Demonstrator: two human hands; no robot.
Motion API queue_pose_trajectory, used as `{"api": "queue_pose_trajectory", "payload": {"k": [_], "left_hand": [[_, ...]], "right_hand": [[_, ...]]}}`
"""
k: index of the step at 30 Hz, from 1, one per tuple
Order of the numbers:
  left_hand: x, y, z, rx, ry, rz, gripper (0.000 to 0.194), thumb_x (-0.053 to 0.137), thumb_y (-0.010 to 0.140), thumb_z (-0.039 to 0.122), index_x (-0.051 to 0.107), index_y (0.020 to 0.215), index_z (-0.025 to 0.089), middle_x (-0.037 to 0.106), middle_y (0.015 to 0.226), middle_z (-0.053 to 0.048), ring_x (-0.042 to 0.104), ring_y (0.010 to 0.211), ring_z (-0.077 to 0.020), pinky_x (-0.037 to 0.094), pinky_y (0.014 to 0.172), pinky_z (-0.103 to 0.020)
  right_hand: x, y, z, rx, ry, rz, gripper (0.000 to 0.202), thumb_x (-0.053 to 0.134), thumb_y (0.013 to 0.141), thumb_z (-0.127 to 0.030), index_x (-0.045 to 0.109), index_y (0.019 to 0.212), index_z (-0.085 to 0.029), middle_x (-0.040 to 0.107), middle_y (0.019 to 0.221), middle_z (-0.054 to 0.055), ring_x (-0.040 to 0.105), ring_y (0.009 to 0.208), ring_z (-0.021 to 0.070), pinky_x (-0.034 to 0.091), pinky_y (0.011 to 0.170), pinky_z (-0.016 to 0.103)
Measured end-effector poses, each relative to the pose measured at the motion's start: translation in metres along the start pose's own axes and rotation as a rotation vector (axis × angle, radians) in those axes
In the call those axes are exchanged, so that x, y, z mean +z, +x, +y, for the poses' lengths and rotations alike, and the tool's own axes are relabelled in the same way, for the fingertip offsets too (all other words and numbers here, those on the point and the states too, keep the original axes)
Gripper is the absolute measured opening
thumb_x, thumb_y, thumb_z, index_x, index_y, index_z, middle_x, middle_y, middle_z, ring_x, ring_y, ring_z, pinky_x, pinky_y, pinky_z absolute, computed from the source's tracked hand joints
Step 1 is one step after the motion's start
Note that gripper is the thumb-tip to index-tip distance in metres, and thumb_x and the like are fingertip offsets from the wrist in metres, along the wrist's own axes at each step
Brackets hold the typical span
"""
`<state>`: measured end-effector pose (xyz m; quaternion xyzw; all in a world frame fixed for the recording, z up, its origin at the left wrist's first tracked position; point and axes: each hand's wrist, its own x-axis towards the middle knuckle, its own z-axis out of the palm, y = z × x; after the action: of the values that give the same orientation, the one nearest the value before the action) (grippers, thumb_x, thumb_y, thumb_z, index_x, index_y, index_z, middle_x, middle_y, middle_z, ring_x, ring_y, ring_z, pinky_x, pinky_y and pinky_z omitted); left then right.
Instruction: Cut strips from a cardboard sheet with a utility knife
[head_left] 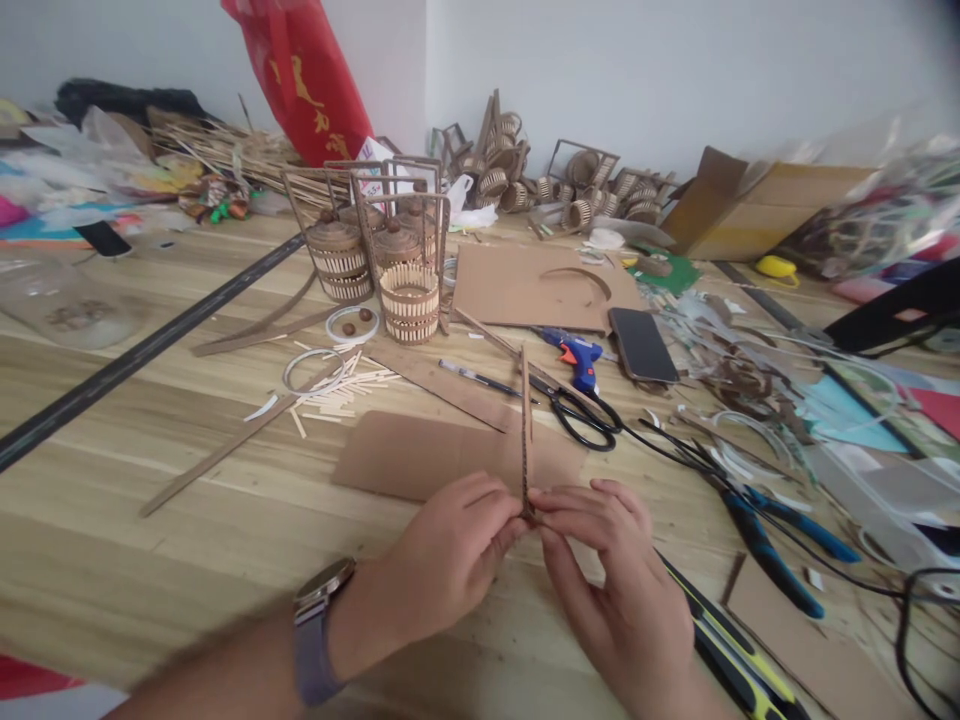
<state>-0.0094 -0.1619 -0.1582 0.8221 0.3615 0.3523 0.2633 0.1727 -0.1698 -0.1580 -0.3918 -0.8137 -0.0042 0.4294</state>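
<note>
Above the near part of the wooden surface [247,590], two bare hands meet at one end of a narrow cardboard strip [525,440]. Left hand [461,545], wearing a watch [322,590] at the wrist: grip narrow, thumb and fingers pinching the strip's near end. Right hand [611,570]: grip also narrow, fingertips on the same end from the other side. Strip appears edge-on, pointing away from the hands; whether its far end touches anything cannot be told. Behind the hands, a flat cardboard piece [420,455] lies on the surface. Beyond the strip, to the right: black-handled scissors [562,397], a blue glue gun [579,355] and a dark phone [643,343]. Pen [480,375] lies left of the scissors. Farther left, pale wooden sticks [337,395] are scattered in a loose heap. Behind them stand a small open basket [409,305] and several lidded baskets [337,265] with tall frame handles. Beside the right hand lies a yellow-and-black cutter [731,640]; farther right, blue-handled pliers [765,550]. Open carton [772,210] sits toward the back right; red bag [307,80] stands at the back left.
</note>
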Motion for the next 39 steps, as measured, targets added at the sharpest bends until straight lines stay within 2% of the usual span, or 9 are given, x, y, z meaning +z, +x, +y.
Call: {"api": "queue_pose_trajectory", "payload": {"k": [7, 11, 15, 19, 21, 25, 28, 33, 39], "left_hand": [[-0.006, 0.004, -0.002, 0.121, -0.082, 0.004, 0.025, 0.039, 0.104, 0.017, 0.059, 0.089, 0.016, 0.065, 0.088, -0.006, 0.057, 0.085, -0.0171, 0.048, 0.078, -0.026], [-0.007, 0.004, -0.002, 0.131, -0.11, 0.005, 0.023, 0.041, 0.103, 0.015, 0.06, 0.089, 0.016, 0.065, 0.087, -0.006, 0.058, 0.087, -0.0169, 0.048, 0.077, -0.025], [-0.005, 0.002, -0.002, 0.085, -0.115, 0.029, 0.026, 0.039, 0.104, 0.021, 0.058, 0.087, 0.017, 0.062, 0.083, -0.005, 0.057, 0.082, -0.0166, 0.048, 0.072, -0.025], [-0.003, 0.002, -0.001, 0.057, -0.144, 0.02, 0.029, 0.038, 0.104, 0.025, 0.055, 0.082, 0.018, 0.059, 0.079, -0.004, 0.056, 0.079, -0.0165, 0.046, 0.072, -0.025], [-0.004, 0.003, 0.001, -0.002, -0.198, -0.002, 0.028, 0.041, 0.102, 0.027, 0.056, 0.08, 0.018, 0.058, 0.078, -0.003, 0.055, 0.078, -0.016, 0.045, 0.071, -0.025], [-0.006, 0.006, 0.005, -0.329, -0.458, -0.066, 0.021, 0.051, 0.092, 0.032, 0.058, 0.078, 0.018, 0.055, 0.074, 0.001, 0.05, 0.07, -0.0135, 0.037, 0.056, -0.022], [-0.005, 0.007, 0.006, -0.497, -0.618, -0.112, 0.019, 0.053, 0.085, 0.031, 0.056, 0.073, 0.017, 0.049, 0.066, 0.004, 0.043, 0.064, -0.0112, 0.033, 0.056, -0.022], [-0.002, 0.009, 0.005, -0.602, -0.712, -0.092, 0.015, 0.052, 0.079, 0.027, 0.052, 0.067, 0.016, 0.044, 0.063, 0.005, 0.038, 0.061, -0.0101, 0.03, 0.056, -0.023], [0.002, 0.007, 0.004, -0.607, -0.802, -0.056, 0.013, 0.052, 0.078, 0.027, 0.051, 0.069, 0.017, 0.042, 0.061, 0.006, 0.036, 0.059, -0.0097, 0.028, 0.053, -0.023]], "right_hand": [[-0.002, 0.0, 0.003, 0.082, 0.221, 0.015, 0.018, 0.056, 0.089, -0.009, 0.058, 0.097, -0.026, 0.073, 0.089, 0.001, 0.069, 0.087, 0.0174, 0.047, 0.093, 0.041], [-0.001, -0.003, 0.004, 0.155, 0.363, 0.029, 0.015, 0.054, 0.092, -0.011, 0.058, 0.096, -0.025, 0.07, 0.089, 0.003, 0.067, 0.088, 0.0182, 0.052, 0.085, 0.039], [-0.001, -0.002, 0.005, 0.054, 0.289, 0.007, 0.015, 0.062, 0.091, -0.016, 0.06, 0.102, -0.025, 0.071, 0.097, 0.006, 0.067, 0.094, 0.0213, 0.052, 0.086, 0.041], [-0.002, 0.001, 0.006, -0.01, 0.199, 0.007, 0.025, 0.06, 0.087, -0.006, 0.061, 0.104, -0.024, 0.072, 0.097, 0.005, 0.068, 0.094, 0.0198, 0.051, 0.088, 0.04], [-0.002, 0.002, 0.005, -0.004, 0.189, 0.013, 0.024, 0.059, 0.086, -0.004, 0.061, 0.101, -0.024, 0.072, 0.094, 0.004, 0.068, 0.092, 0.0195, 0.051, 0.087, 0.039], [0.001, 0.001, 0.003, 0.016, 0.157, -0.003, 0.019, 0.058, 0.088, -0.008, 0.06, 0.096, -0.024, 0.072, 0.092, 0.003, 0.067, 0.089, 0.0186, 0.052, 0.085, 0.039], [0.005, 0.0, 0.003, 0.019, 0.123, 0.002, 0.015, 0.058, 0.089, -0.01, 0.06, 0.093, -0.024, 0.071, 0.091, 0.002, 0.067, 0.087, 0.0168, 0.052, 0.083, 0.036], [0.01, -0.003, 0.001, 0.023, 0.094, 0.005, 0.013, 0.059, 0.089, -0.01, 0.061, 0.092, -0.023, 0.07, 0.091, 0.003, 0.066, 0.088, 0.0161, 0.053, 0.08, 0.033], [0.011, -0.005, -0.002, 0.051, 0.111, 0.014, 0.013, 0.06, 0.09, -0.01, 0.062, 0.093, -0.023, 0.069, 0.093, 0.004, 0.065, 0.092, 0.016, 0.054, 0.083, 0.031]]}}
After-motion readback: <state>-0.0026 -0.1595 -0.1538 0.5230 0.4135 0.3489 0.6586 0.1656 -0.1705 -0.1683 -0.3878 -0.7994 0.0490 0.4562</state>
